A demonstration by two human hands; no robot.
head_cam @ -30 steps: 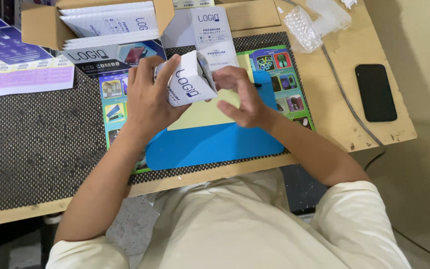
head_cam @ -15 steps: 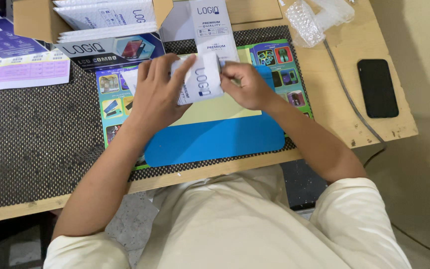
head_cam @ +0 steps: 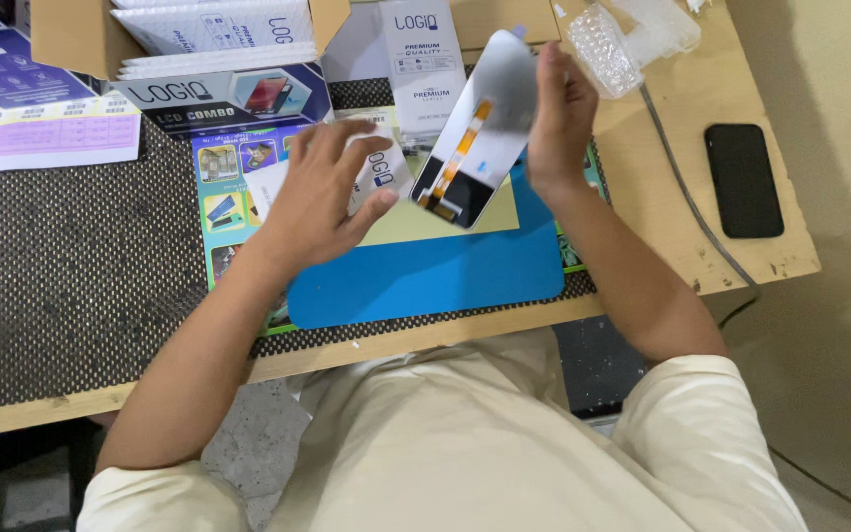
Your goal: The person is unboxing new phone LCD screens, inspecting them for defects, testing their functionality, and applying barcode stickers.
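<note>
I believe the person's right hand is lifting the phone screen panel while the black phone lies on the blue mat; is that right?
Not quite: in the head view the black phone lies on the bare wooden table, right of the blue mat. The right hand does lift the screen panel.

Wooden table (head_cam: 662, 187) with its load

A black perforated mat (head_cam: 81, 276) covers most of it — on top lie a blue pad (head_cam: 425, 281) and a printed sheet (head_cam: 233, 182); 1 black phone (head_cam: 744, 180), a cardboard box (head_cam: 71, 34), clear plastic trays (head_cam: 632, 34) and a cable (head_cam: 687, 212) rest alongside.
</note>
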